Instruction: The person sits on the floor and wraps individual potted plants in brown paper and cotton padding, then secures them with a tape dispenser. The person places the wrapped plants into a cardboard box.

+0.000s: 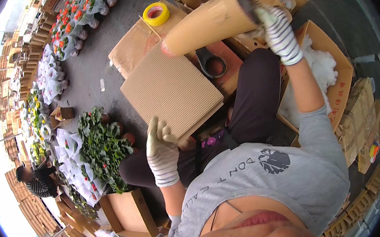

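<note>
My right hand (pixel 281 38), in a striped knit glove, grips the serrated rim of a tan cardboard sleeve or tube (pixel 214 24). The tube tilts, its narrow end with a reddish tip over the upper corner of a stack of corrugated cardboard sheets (pixel 172 92). My left hand (pixel 164 150), gloved alike, is raised at the near left edge of that stack, fingers loosely curled with nothing visible in them; whether it touches the sheets I cannot tell. A black tape ring or roll (pixel 213 63) lies beside the stack, and a yellow tape roll (pixel 156 13) sits on a cardboard box beyond it.
An open carton (pixel 343 96) with white stuffing (pixel 321 63) stands at right. Leafy potted plants (pixel 102 144) and an empty shallow box (pixel 131 213) are at left. Wrapped flowers (pixel 71 26) line the floor. A person (pixel 39 179) works at the far left; another is at the top left.
</note>
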The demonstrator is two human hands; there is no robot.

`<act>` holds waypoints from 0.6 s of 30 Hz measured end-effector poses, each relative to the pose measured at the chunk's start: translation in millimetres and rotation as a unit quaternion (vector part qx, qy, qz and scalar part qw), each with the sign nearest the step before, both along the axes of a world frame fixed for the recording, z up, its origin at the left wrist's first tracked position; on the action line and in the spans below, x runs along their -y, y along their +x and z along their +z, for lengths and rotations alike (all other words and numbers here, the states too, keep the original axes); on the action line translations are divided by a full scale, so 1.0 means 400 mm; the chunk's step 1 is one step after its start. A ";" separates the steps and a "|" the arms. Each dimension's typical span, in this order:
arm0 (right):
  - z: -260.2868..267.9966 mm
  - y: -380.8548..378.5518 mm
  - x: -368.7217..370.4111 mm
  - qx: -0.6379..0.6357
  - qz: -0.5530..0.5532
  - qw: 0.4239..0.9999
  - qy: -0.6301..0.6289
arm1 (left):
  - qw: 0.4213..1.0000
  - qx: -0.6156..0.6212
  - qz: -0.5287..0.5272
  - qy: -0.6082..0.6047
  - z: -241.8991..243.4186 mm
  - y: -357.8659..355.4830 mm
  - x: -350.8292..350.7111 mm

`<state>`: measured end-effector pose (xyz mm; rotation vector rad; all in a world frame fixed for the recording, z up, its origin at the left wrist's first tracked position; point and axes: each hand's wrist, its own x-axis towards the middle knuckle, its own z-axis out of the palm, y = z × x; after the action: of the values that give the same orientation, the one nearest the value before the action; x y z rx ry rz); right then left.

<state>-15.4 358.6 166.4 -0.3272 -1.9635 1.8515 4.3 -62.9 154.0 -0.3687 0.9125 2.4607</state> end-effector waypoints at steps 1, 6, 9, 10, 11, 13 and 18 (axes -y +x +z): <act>0.044 -0.012 -0.066 0.048 -0.048 0.970 0.235 | 1.000 0.001 0.021 -0.012 -0.019 0.000 0.026; 0.108 -0.011 -0.254 0.027 -0.145 0.920 0.364 | 0.992 0.076 0.085 0.053 -0.112 0.017 0.103; 0.022 -0.045 -0.373 0.070 -0.168 0.872 0.454 | 0.991 0.095 0.073 0.067 -0.151 0.011 0.092; -0.023 -0.062 -0.406 0.113 -0.180 0.848 0.485 | 0.990 0.100 0.060 0.074 -0.160 0.005 0.079; -0.069 -0.079 -0.435 0.156 -0.191 0.822 0.514 | 0.989 0.114 0.059 0.074 -0.165 -0.002 0.064; -0.154 -0.084 -0.478 0.243 -0.092 0.844 0.468 | 0.986 0.130 0.062 0.084 -0.168 -0.010 0.033; -0.299 -0.056 -0.470 0.368 -0.077 0.710 0.595 | 0.994 0.104 0.026 -0.013 -0.164 -0.018 -0.010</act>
<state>-37.9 546.8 46.7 -0.8058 -3.0156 -0.0195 -2.7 -58.9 88.4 -0.6527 0.8557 2.4036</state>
